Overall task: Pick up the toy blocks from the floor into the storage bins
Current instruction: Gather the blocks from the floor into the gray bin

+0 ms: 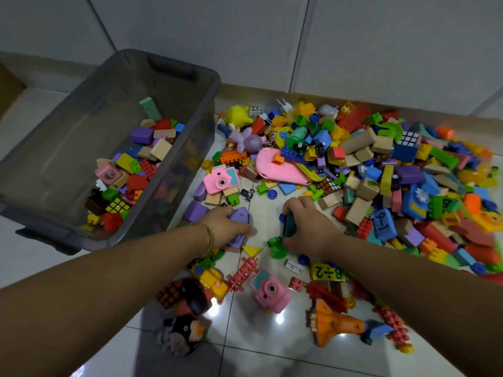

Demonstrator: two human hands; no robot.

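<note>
Hands down on the floor [262,205]: the left hand [221,224] curls round a purple toy [241,216], the right hand [309,227] clutches a dark teal block [288,225]. Toy blocks [356,142] lie heaped from twelve to three o'clock, and the grey storage bin [68,126], part-filled, sits at ten o'clock.

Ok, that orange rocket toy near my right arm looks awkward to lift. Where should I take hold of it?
Probably around the narrow waist of the orange rocket toy, coming from above with fingers across its length. It lies on its side, wide finned end left, blue tip right; the waist looks slim enough for one hand.
</note>
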